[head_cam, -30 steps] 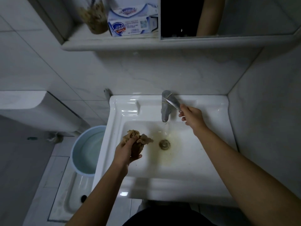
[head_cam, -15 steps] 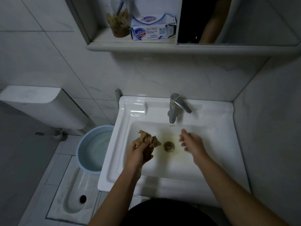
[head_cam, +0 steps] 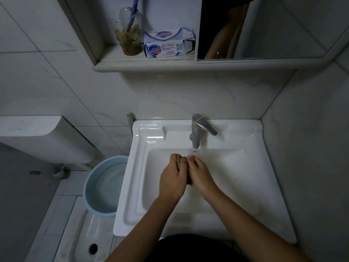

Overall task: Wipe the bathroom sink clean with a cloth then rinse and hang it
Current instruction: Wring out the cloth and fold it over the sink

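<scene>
I held left hand (head_cam: pixel 172 178) and right hand (head_cam: pixel 201 175) together over the sink (head_cam: pixel 245 167) under the faucet (head_cam: pixel 196 133), fingers (head_cam: pixel 176 159) curled round the mostly hidden cloth (head_cam: pixel 189 181), probably wringing it.

Dim light on the pale marbled wall tiles (head_cam: pixel 170 95) facing me. Above, a shelf (head_cam: pixel 170 66) holds 1 Safeguard soap box (head_cam: pixel 168 44) and 1 clear cup (head_cam: pixel 130 35) beside a mirror (head_cam: pixel 264 25). On my left: white cistern (head_cam: pixel 43 137), blue bucket (head_cam: pixel 105 186) of water, squat pan (head_cam: pixel 85 239).
</scene>
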The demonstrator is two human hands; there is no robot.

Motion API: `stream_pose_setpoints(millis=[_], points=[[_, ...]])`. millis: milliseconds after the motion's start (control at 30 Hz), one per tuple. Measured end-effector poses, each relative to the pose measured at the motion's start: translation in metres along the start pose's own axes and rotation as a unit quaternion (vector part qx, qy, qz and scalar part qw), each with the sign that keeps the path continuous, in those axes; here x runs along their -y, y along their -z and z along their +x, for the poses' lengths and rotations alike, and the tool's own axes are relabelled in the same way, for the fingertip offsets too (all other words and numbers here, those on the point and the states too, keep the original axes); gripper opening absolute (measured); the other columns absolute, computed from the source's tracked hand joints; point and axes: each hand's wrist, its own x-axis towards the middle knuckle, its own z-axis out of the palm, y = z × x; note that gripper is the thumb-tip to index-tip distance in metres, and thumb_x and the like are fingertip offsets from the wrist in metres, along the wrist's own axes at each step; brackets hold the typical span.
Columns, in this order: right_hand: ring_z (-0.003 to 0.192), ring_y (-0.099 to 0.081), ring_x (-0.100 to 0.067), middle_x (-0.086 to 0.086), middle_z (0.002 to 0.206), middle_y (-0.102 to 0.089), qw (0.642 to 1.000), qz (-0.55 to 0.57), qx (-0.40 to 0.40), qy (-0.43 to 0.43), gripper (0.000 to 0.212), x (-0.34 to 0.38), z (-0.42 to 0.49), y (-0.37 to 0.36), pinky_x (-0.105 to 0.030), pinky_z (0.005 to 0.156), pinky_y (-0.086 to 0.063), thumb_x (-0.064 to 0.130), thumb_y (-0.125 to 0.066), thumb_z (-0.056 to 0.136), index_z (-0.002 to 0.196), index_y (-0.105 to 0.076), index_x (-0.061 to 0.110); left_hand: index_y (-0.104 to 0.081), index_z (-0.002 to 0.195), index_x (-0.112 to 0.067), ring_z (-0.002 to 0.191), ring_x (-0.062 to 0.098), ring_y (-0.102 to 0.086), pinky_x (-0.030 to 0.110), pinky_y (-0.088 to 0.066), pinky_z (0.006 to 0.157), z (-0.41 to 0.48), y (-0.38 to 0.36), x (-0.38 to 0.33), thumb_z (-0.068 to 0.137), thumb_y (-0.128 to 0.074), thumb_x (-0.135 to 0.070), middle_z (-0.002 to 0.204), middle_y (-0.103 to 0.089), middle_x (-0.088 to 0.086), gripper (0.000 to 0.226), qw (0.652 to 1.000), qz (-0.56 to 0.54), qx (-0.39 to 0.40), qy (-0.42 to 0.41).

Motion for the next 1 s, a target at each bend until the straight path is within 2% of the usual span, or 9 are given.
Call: stream_pose_setpoints(millis=[100,367,467,567,667,733,800,867,1000], points=[[0.076,-0.073,-0.017,0.0,0.076,-0.075,0.999,-0.035,-0.026,-0.005,0.046,0.0,0.004,-0.01,-0.035,0.07,-0.058,0.051,-0.04,0.097,0.08,-0.071,0.023,-0.05,0.085,-0.024,0.064,0.013,-0.065,0.045,-0.055,0.064,0.006,0.0,-0.007,0.098,-0.031,-0.055,0.069,-0.066,-0.002,0.038,0.998,0.042,-0.039,-0.032],[0.068,-0.069,-0.021,-0.002,0.066,-0.069,0.983,-0.163,-0.085,0.022,0.046,0.008,0.014,-0.014,-0.044,0.074,-0.06,0.045,-0.038,0.092,0.068,-0.063,0.016,-0.059,0.065,-0.017,0.066,0.016,-0.066,0.039,-0.055,0.068,0.028,-0.001,0.0,0.106,-0.03,-0.044,0.064,-0.067,0.0,0.057,0.998,0.048,-0.03,0.031],[0.068,-0.064,-0.019,0.002,0.064,-0.063,0.983,-0.166,-0.074,0.024,0.042,0.01,0.02,-0.013,-0.041,0.075,-0.058,0.04,-0.043,0.098,0.066,-0.058,0.019,-0.058,0.071,-0.014,0.072,0.021,-0.064,0.044,-0.056,0.077,0.043,0.0,0.004,0.104,-0.034,-0.046,0.07,-0.065,0.002,0.052,0.994,0.036,-0.004,0.102],[0.077,-0.064,-0.016,0.004,0.076,-0.067,0.982,-0.183,-0.034,0.011,0.042,0.01,0.026,-0.013,-0.034,0.075,-0.052,0.053,-0.041,0.097,0.075,-0.062,0.024,-0.054,0.099,-0.017,0.084,0.022,-0.068,0.047,-0.056,0.086,0.052,0.009,0.009,0.102,-0.038,-0.053,0.086,-0.069,0.0,0.04,0.992,0.032,-0.004,0.119],[0.077,-0.07,-0.017,0.0,0.081,-0.073,0.987,-0.158,-0.002,0.005,0.045,0.02,0.03,-0.018,-0.027,0.066,-0.055,0.053,-0.04,0.098,0.087,-0.07,0.02,-0.046,0.124,-0.031,0.087,0.012,-0.069,0.044,-0.058,0.082,0.047,0.019,0.009,0.103,-0.037,-0.05,0.096,-0.07,-0.006,0.03,0.999,0.036,-0.011,0.002],[0.054,-0.064,-0.009,0.004,0.062,-0.068,0.993,-0.101,0.017,-0.063,0.048,0.033,0.032,-0.018,-0.021,0.047,-0.044,0.05,-0.037,0.102,0.082,-0.067,0.018,-0.047,0.127,-0.033,0.091,0.004,-0.065,0.037,-0.058,0.077,0.043,0.026,0.009,0.102,-0.036,-0.049,0.105,-0.065,-0.011,0.032,0.992,0.06,-0.007,-0.115],[0.034,-0.046,-0.006,0.008,0.042,-0.052,0.985,-0.071,0.054,-0.145,0.055,0.04,0.035,-0.014,-0.021,0.042,-0.031,0.06,-0.032,0.1,0.067,-0.056,0.022,-0.052,0.127,-0.027,0.093,0.004,-0.062,0.033,-0.057,0.073,0.045,0.036,0.013,0.101,-0.039,-0.046,0.114,-0.059,-0.01,0.035,0.965,0.107,0.021,-0.237],[0.036,-0.034,-0.008,0.006,0.045,-0.042,0.97,-0.024,0.109,-0.215,0.053,0.04,0.038,-0.008,-0.019,0.041,-0.02,0.063,-0.037,0.097,0.063,-0.049,0.025,-0.054,0.131,-0.021,0.095,0.008,-0.061,0.032,-0.057,0.07,0.053,0.045,0.018,0.099,-0.043,-0.046,0.123,-0.056,-0.005,0.042,0.925,0.178,0.059,-0.331],[0.042,-0.025,-0.008,0.005,0.049,-0.037,0.938,0.005,0.173,-0.3,0.033,0.043,0.035,0.0,-0.017,0.043,-0.01,0.033,-0.04,0.089,0.057,-0.044,0.025,-0.058,0.111,-0.019,0.074,0.017,-0.063,0.029,-0.051,0.054,0.069,0.052,0.019,0.092,-0.05,-0.05,0.099,-0.064,0.0,0.037,0.857,0.25,0.056,-0.447]])
